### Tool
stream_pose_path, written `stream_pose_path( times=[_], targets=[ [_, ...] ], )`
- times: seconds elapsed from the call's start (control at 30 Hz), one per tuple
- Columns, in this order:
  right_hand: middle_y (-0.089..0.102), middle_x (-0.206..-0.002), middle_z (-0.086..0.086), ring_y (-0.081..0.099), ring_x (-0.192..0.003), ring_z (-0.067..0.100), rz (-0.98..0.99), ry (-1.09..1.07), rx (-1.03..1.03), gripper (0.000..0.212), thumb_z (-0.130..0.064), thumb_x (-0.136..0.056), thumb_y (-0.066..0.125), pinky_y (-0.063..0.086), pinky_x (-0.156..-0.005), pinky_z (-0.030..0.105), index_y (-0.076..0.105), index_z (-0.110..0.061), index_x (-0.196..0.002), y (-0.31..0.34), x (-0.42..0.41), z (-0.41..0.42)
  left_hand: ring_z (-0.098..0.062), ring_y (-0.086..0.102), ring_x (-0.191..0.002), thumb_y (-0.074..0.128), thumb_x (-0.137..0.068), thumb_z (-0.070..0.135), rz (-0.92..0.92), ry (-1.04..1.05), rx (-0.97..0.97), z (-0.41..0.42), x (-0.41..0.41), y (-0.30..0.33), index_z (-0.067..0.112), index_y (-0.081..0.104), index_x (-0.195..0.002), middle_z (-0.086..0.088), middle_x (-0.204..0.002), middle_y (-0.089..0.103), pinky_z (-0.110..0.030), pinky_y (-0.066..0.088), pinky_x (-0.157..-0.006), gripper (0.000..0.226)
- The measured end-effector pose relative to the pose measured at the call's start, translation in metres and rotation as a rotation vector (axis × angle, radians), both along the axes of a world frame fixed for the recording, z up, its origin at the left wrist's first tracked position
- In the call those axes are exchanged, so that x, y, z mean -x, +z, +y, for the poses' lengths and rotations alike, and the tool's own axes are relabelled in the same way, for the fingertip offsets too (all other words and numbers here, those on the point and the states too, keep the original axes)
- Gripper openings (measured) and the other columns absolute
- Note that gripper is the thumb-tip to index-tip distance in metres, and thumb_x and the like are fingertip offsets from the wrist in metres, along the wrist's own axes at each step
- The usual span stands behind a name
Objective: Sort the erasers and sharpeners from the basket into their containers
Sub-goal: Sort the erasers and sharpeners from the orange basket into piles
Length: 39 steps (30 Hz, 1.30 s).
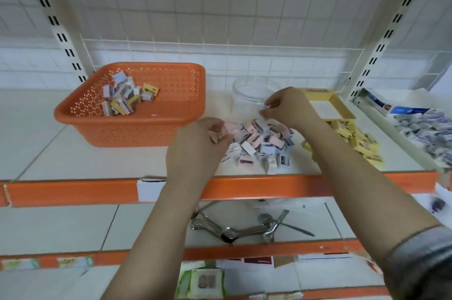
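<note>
Left hand (198, 144): curled round a few small pink packets (226, 129), held at the near left edge of the heap. Right hand (289, 107): fingertips pinched on one small pale piece (263, 112), too blurred to tell eraser from sharpener, raised just above the far side of the heap.

Between and below the two grips: loose heap of pink and white boxed pieces (259, 147), spread on the white shelf (73, 153). Just beyond the right-hand pinch: clear round jar (247, 90), upright, mouth open. Right of that same pinch, partly hidden by the wrist: yellow cardboard box (338, 106), open; nearer and further right, yellow packets (364, 148) scattered beside the forearm. Left of and beyond the left-hand grip: orange perforated basket (137, 128), a small cluster of mixed white and yellow packets (124, 95) lying in its far left part. Well right of both hands: a tray of blue and white wrapped pieces (420, 128).

Below the forearms, on the lower shelf: metal tools (244, 228), jumbled.
</note>
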State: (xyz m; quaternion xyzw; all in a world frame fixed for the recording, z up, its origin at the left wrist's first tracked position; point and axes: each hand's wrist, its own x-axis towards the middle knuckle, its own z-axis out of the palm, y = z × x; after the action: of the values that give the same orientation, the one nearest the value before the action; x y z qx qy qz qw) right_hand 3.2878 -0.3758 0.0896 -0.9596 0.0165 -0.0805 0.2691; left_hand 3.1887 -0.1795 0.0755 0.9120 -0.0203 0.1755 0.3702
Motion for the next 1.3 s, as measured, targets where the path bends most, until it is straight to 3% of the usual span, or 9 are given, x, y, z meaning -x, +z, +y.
stream_pose_path(
  times=[0.13,0.27,0.4,0.53,0.73,0.97,1.13,1.2,1.3],
  targets=[
    [0.070,-0.107,0.006,0.064,-0.093,0.017,0.077,-0.020,0.025,0.035,-0.030,-0.080,0.073,0.051,-0.086,0.030,0.069,-0.013,-0.110,-0.012,-0.002,-0.004,-0.019,0.063,-0.093,0.067,-0.084,0.034,0.033,0.034,-0.013,-0.008,-0.003,-0.006,0.024,0.068,-0.109,0.006,-0.102,0.069,-0.030,0.050,-0.076,0.027],
    [0.069,-0.106,0.005,0.058,-0.081,0.012,-0.073,-0.046,-0.123,0.027,-0.023,-0.086,0.065,0.044,-0.073,0.023,0.069,-0.009,-0.109,-0.004,0.017,-0.006,-0.022,0.063,-0.095,0.065,-0.085,0.034,0.065,0.074,0.000,-0.016,-0.007,-0.010,0.023,0.069,-0.108,0.006,-0.105,0.069,-0.034,0.052,-0.078,0.025],
    [0.069,-0.087,0.002,0.060,-0.077,0.013,-0.221,-0.062,-0.274,0.014,-0.019,-0.088,0.060,0.041,-0.063,0.019,0.071,-0.011,-0.089,0.006,0.045,-0.007,-0.022,0.062,-0.100,0.061,-0.089,0.033,0.139,0.085,-0.007,-0.026,-0.016,-0.012,0.022,0.068,-0.108,0.004,-0.108,0.069,-0.029,0.048,-0.076,0.024],
    [0.066,-0.078,-0.004,0.058,-0.067,0.007,-0.246,-0.023,-0.345,0.011,-0.019,-0.087,0.060,0.041,-0.058,0.017,0.070,-0.019,-0.081,0.005,0.062,-0.002,-0.022,0.062,-0.103,0.060,-0.091,0.032,0.091,0.077,0.021,-0.027,-0.018,-0.005,0.022,0.063,-0.122,-0.002,-0.115,0.067,-0.029,0.047,-0.082,0.033],
    [0.066,-0.079,-0.010,0.061,-0.068,0.011,-0.269,-0.025,-0.390,0.011,-0.022,-0.088,0.060,0.044,-0.059,0.017,0.069,-0.023,-0.083,0.009,0.066,0.027,-0.019,0.063,-0.073,0.056,-0.092,0.025,-0.115,0.103,0.044,0.013,-0.016,0.033,0.021,0.074,-0.096,0.001,-0.083,0.071,-0.032,0.051,-0.067,0.018],
    [0.063,-0.069,-0.014,0.052,-0.049,0.001,-0.308,0.047,-0.419,0.012,-0.018,-0.087,0.060,0.036,-0.049,0.008,0.068,-0.023,-0.080,0.011,0.057,0.097,-0.013,0.060,-0.073,0.058,-0.088,0.019,-0.141,0.164,0.069,0.116,-0.045,0.042,0.020,0.073,-0.090,0.008,-0.080,0.065,-0.024,0.044,-0.069,0.016],
    [0.067,-0.075,-0.004,0.058,-0.066,0.006,-0.321,0.114,-0.294,0.010,-0.019,-0.085,0.062,0.048,-0.068,0.023,0.070,-0.021,-0.080,0.020,0.029,0.172,-0.015,0.060,-0.078,0.057,-0.087,0.017,-0.073,0.116,-0.024,0.183,-0.064,0.045,0.021,0.073,-0.086,0.008,-0.073,0.063,-0.029,0.049,-0.074,0.017],
    [0.068,-0.081,-0.001,0.062,-0.078,0.012,-0.288,0.146,-0.185,0.011,-0.020,-0.085,0.062,0.050,-0.076,0.029,0.073,-0.016,-0.085,0.027,0.006,0.199,-0.015,0.062,-0.083,0.058,-0.088,0.019,-0.056,0.093,-0.038,0.201,-0.069,0.045,0.023,0.074,-0.088,0.007,-0.081,0.066,-0.033,0.051,-0.078,0.016],
    [0.071,-0.092,0.001,0.063,-0.085,0.013,-0.187,0.258,-0.027,0.015,-0.019,-0.087,0.061,0.052,-0.076,0.026,0.074,-0.012,-0.091,0.036,-0.034,0.231,-0.014,0.063,-0.085,0.058,-0.090,0.021,-0.025,0.038,-0.060,0.221,-0.074,0.040,0.021,0.074,-0.094,0.004,-0.091,0.070,-0.033,0.052,-0.078,0.016]
  ],
)
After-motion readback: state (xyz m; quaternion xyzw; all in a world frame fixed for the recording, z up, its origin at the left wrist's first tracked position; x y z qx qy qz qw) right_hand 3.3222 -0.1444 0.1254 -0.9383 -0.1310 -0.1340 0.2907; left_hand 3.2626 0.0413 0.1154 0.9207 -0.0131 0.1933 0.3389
